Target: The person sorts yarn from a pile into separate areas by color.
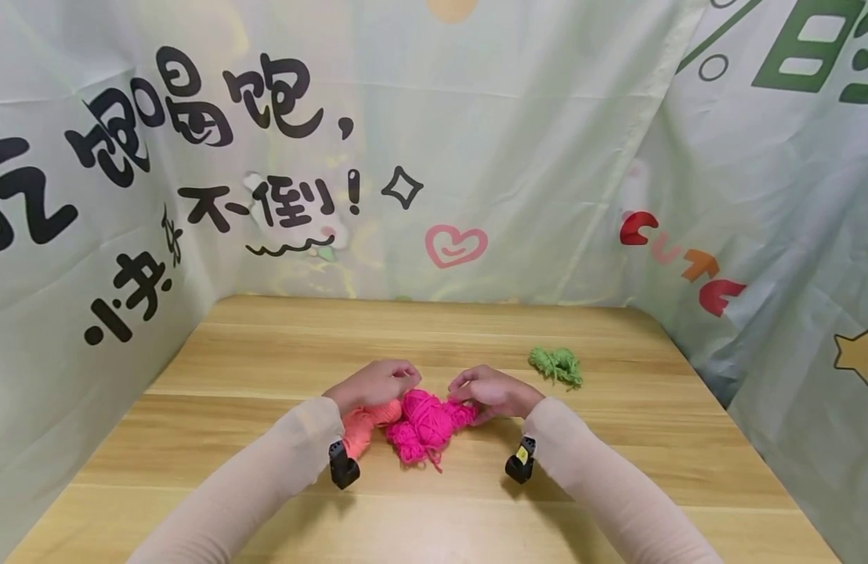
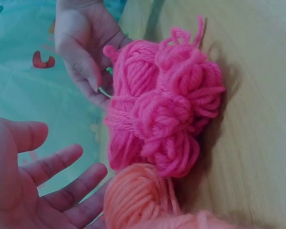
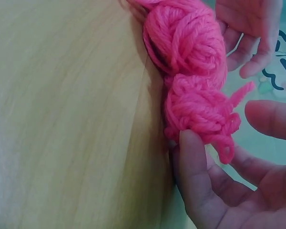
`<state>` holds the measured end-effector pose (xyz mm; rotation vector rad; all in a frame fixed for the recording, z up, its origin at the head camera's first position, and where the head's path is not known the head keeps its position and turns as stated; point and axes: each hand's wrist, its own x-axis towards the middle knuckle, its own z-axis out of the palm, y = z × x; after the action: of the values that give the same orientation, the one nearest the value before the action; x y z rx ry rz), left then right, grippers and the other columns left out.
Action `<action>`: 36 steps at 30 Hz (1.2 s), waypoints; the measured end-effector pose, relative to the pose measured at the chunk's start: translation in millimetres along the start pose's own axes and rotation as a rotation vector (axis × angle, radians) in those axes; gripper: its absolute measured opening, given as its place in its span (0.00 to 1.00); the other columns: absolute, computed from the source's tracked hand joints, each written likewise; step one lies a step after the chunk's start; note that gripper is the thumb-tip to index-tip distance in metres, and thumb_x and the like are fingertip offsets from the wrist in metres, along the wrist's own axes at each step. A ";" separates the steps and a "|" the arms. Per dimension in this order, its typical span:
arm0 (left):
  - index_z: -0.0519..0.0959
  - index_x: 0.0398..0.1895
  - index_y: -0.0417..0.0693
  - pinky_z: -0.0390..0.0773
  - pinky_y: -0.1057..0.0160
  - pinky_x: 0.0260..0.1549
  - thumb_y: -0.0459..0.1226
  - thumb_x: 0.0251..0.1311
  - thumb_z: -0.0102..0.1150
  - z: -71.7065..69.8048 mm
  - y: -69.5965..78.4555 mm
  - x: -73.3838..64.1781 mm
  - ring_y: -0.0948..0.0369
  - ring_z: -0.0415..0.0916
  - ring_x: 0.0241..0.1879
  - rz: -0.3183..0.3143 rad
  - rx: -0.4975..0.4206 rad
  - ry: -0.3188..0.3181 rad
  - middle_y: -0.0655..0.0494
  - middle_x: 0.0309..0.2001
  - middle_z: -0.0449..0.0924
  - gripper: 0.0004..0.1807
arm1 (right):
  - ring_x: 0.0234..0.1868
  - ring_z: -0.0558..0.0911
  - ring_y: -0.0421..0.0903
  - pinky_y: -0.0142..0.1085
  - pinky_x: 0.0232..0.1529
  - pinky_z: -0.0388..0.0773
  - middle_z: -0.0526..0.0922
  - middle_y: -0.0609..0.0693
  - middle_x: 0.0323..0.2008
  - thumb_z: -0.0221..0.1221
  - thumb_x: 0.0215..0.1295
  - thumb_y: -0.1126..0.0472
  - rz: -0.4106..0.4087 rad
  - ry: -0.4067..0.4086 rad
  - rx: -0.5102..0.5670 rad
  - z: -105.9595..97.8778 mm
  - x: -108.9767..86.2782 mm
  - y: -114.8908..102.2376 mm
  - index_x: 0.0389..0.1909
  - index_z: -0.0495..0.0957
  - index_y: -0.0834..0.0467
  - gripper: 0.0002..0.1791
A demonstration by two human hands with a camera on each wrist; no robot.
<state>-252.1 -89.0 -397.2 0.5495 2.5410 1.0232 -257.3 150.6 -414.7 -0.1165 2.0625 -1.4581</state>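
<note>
Cloth sleeves (image 1: 247, 474), hands (image 1: 376, 384) flanking lumpy pink yarn (image 1: 428, 419)

L/far cloth (image 1: 420, 94): big blk txt (image 1: 194, 98) "吃饱喝饱,", 1st char partly out of view; below, "不倒!" (image 1: 293, 202) + 4-pt star (image 1: 402, 188). Lower L: "快" (image 1: 141, 286), next char squashed in fold, unreadable. Far ctr: pink heart (image 1: 457, 247). R cloth (image 1: 779, 196): multicol. "CUTE" (image 1: 700, 270); above, green "的" (image 1: 804, 59), cut off; nearer, gold star (image 1: 859, 356).
</note>
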 end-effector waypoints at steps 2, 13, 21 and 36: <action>0.77 0.53 0.48 0.74 0.52 0.47 0.49 0.73 0.45 -0.8 1.0 -0.3 0.57 0.76 0.43 -0.001 -0.042 0.003 0.52 0.44 0.78 0.19 | 0.32 0.78 0.48 0.41 0.31 0.80 0.78 0.57 0.39 0.56 0.67 0.65 -0.004 -0.004 -0.008 0.1 -0.4 -0.1 0.52 0.72 0.68 0.16; 0.71 0.60 0.35 0.77 0.51 0.50 0.44 0.76 0.39 -0.9 10.2 0.7 0.50 0.77 0.50 -0.019 -0.313 0.018 0.38 0.55 0.75 0.23 | 0.34 0.77 0.50 0.43 0.33 0.80 0.77 0.58 0.41 0.57 0.66 0.67 -0.005 -0.016 -0.047 -2.0 -3.2 1.6 0.53 0.72 0.69 0.17; 0.68 0.61 0.32 0.82 0.55 0.34 0.44 0.75 0.38 -3.6 21.0 0.5 0.49 0.79 0.41 -0.147 -0.498 -0.021 0.34 0.54 0.72 0.25 | 0.38 0.79 0.50 0.44 0.33 0.80 0.79 0.57 0.45 0.58 0.63 0.71 0.003 -0.038 -0.033 -1.3 1.1 -1.6 0.54 0.71 0.69 0.18; 0.69 0.59 0.30 0.83 0.52 0.29 0.48 0.73 0.42 8.6 27.8 -11.2 0.47 0.80 0.32 -0.338 -0.566 -0.043 0.38 0.41 0.77 0.28 | 0.32 0.78 0.48 0.41 0.33 0.82 0.76 0.58 0.36 0.62 0.53 0.80 -0.007 -0.069 -0.063 -1.3 -1.6 -4.5 0.50 0.73 0.69 0.21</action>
<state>-232.4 -70.9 -381.3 -0.0150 2.0626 1.4825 -257.9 150.5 -409.7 -0.1970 2.0541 -1.3747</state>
